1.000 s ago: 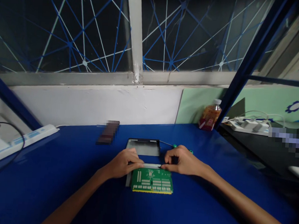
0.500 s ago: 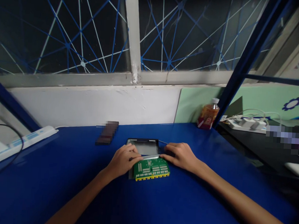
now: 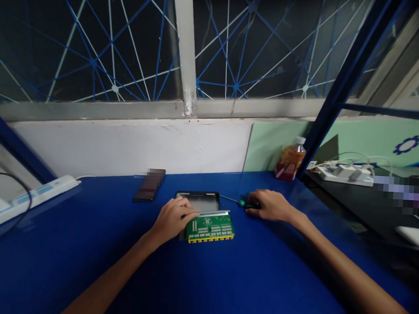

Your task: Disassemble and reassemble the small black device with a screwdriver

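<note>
A green circuit board [image 3: 210, 226] with yellow connectors along its near edge lies before me. A silver metal strip [image 3: 215, 213] runs along its far edge. Behind it sits a shallow black case [image 3: 198, 201], partly covered by the strip and my hand. My left hand [image 3: 173, 217] grips the board's far left corner at the strip, thumb on top. To the right, my right hand [image 3: 270, 205] is closed around the dark handle of a screwdriver [image 3: 241, 203]. Its green collar and thin shaft point left toward the case; the fingers hide most of the handle.
On the blue table [image 3: 202, 279], a dark phone-like slab [image 3: 149, 186] lies at back left. A white power strip [image 3: 47, 192] runs along the left. A drink bottle [image 3: 290, 159] stands at back right. More plugs [image 3: 346, 174] and a white mouse [image 3: 414, 237] are on the black desk.
My right hand has left the metal strip, moved right and closed on the screwdriver handle. My left hand stays at the board's corner.
</note>
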The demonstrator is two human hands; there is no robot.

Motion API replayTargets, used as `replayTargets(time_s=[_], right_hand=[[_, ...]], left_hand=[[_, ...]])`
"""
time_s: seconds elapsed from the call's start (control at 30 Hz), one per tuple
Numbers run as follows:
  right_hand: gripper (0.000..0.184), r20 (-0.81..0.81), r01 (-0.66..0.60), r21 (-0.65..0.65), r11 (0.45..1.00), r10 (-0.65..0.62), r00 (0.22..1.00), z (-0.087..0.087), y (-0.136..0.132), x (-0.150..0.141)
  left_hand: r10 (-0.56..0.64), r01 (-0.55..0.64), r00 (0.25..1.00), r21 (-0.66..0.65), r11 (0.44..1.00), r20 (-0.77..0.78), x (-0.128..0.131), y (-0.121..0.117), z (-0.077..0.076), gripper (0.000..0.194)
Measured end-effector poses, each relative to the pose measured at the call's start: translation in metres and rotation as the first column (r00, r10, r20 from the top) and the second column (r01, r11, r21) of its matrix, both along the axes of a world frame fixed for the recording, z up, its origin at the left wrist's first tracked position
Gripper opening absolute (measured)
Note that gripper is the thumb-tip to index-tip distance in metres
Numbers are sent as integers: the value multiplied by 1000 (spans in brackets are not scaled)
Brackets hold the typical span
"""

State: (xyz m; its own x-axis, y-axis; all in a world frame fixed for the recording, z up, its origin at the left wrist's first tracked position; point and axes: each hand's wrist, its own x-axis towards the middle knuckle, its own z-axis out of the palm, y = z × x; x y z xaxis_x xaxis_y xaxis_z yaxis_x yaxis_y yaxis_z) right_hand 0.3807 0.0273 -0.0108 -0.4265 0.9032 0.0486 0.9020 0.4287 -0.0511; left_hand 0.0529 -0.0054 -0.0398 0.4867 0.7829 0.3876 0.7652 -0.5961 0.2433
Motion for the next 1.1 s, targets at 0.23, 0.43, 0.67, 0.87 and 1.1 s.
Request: replayTargets(time_s=[0.23, 0.43, 0.67, 0.87, 1.1], right_hand=[[31, -322, 61, 118, 991, -20, 946, 7, 2, 0], [39, -777, 112, 235, 965, 118, 619, 36, -1, -7], [35, -846, 1, 161, 987, 138, 515, 61, -3, -46], [36, -874, -48, 169, 985, 172, 455, 46, -8, -72], [40, -859, -76, 150, 986, 168, 483, 38, -19, -71]], left_hand=[[-32, 32, 999, 1, 999, -3, -1, -3, 4, 23], [-43, 42, 992, 11, 999, 123, -5, -2, 21, 18], [-91, 104, 973, -51, 993, 212, 22, 13, 52, 25], [-199, 267, 917, -163, 950, 345, 63, 13, 45, 27], [-166, 250, 888, -148, 957, 429, 78, 6, 22, 18]])
